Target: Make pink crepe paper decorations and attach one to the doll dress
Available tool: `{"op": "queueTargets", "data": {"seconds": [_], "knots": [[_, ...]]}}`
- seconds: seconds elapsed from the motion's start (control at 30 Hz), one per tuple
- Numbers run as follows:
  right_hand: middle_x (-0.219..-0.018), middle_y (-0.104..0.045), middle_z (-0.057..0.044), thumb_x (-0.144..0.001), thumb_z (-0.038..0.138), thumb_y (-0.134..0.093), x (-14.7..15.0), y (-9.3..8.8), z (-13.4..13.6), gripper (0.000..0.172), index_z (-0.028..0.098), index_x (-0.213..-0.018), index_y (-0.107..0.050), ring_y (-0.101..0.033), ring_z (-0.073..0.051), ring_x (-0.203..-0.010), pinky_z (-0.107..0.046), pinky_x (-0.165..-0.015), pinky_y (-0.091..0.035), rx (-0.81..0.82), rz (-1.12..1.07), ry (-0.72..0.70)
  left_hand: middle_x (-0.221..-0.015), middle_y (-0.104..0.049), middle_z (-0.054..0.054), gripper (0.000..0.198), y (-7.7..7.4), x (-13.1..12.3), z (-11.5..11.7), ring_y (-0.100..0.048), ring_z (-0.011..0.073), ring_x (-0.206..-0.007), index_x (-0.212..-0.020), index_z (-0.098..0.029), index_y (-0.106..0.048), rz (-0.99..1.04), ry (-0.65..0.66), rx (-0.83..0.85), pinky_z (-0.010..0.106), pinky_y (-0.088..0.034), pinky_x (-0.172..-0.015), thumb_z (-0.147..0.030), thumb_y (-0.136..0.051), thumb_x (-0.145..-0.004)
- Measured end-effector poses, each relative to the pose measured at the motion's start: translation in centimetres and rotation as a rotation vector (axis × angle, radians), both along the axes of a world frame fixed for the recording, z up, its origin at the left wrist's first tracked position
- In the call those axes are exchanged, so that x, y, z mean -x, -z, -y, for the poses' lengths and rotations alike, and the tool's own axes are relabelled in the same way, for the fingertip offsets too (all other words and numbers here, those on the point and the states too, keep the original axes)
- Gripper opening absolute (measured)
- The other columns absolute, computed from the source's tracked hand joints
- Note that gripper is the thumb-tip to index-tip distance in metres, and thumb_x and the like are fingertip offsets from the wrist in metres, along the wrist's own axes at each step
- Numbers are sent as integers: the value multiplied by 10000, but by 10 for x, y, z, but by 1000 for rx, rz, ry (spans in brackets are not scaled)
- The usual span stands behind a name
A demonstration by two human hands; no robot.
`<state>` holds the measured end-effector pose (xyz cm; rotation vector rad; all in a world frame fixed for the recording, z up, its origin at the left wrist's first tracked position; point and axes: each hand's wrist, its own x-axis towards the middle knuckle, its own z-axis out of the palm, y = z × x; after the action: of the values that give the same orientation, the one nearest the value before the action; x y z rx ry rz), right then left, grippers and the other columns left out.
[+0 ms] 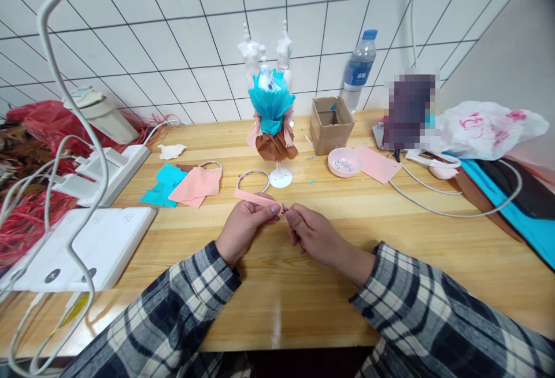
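Pink paper strip (255,197) hangs just above the tabletop (347,239). My left hand (245,225) and right hand (314,233) both pinch it, each grip pressed together. The dress form (272,118) behind already wears 2 paper layers (blue over brown), and this strip is not yet on it.

Too small to identify: tiny item (284,207) at the grip, against pink strip (254,197); pixelated out, far right of grip: block (410,111)
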<state>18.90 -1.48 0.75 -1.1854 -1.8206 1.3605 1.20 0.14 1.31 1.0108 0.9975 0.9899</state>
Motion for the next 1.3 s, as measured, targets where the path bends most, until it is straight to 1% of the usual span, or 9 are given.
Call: {"op": "queueTargets", "data": {"seconds": [0.67, 0.87, 0.93, 1.0, 1.1, 1.17, 1.2, 1.23, 1.3], "knots": [[-648, -572, 38, -985, 579, -242, 0, 0, 0, 491, 204, -772, -475, -501, -81, -473, -227, -531, -391, 25, 18, -4, -727, -675, 13, 192, -3, 0, 0, -586, 123, -698, -779, -140, -686, 2, -14, 14, 224, -448, -673, -294, -781, -712], [-634, -551, 41, -984, 573, -255, 1, 2, 0, 482, 205, -758, -470, -492, -79, -435, -224, -482, -398, 69, -33, 10, -731, -677, 14, 181, -3, -4, 2, -580, 117, -687, -779, -141, -692, 5, -10, 13, 217, -449, -661, -288, -777, -716], [-634, -528, 40, -969, 590, -288, -1, 1, -2, 480, 204, -744, -463, -481, -78, -449, -212, -454, -398, 86, -61, 40, -735, -681, 13, 162, -5, -3, 2, -580, 108, -684, -777, -143, -694, 36, -58, 11, 207, -453, -663, -268, -777, -716], [-627, -499, 45, -944, 616, -334, -3, -3, -4, 470, 206, -751, -456, -448, -75, -449, -193, -407, -378, 143, -115, 65, -737, -681, 5, 137, -9, 1, -1, -582, 97, -680, -769, -149, -697, 97, -181, -13, 190, -460, -656, -243, -777, -711], [-632, -530, 49, -910, 654, -372, -2, -12, 1, 466, 211, -786, -447, -407, -67, -406, -180, -348, -368, 368, -264, -51, -770, -699, 3, 105, -20, 16, -11, -613, 96, -709, -751, -154, -707, 190, -425, -59, 176, -489, -662, -206, -773, -690], [-767, -647, -10, -896, 665, -391, 4, -16, 11, 481, 201, -795, -464, -529, -80, -483, -198, -420, -470, 547, -377, -222, -846, -730, 28, 71, -26, 27, -18, -652, 115, -785, -733, -145, -710, 225, -523, -59, 179, -516, -695, -173, -750, -681], [-901, -690, -60, -891, 664, -409, 7, -17, 17, 488, 190, -809, -492, -617, -101, -601, -222, -517, -534, 624, -417, -302, -874, -740, 41, 46, -28, 31, -20, -664, 120, -804, -718, -137, -708, 230, -547, -47, 176, -523, -697, -158, -732, -684], [-1049, -692, -104, -889, 657, -429, 11, -16, 21, 490, 178, -859, -532, -674, -126, -753, -254, -642, -571, 688, -436, -356, -896, -747, 53, 28, -28, 33, -22, -673, 124, -811, -710, -132, -707, 233, -558, -26, 176, -531, -695, -148, -715, -688], [-1271, -618, -149, -880, 652, -461, 16, -10, 25, 514, 170, -1010, -583, -682, -171, -981, -333, -853, -559, 764, -429, -371, -906, -755, 70, 27, -26, 35, -24, -687, 129, -790, -715, -125, -707, 236, -550, 29, 180, -543, -678, -140, -691, -701]]}}
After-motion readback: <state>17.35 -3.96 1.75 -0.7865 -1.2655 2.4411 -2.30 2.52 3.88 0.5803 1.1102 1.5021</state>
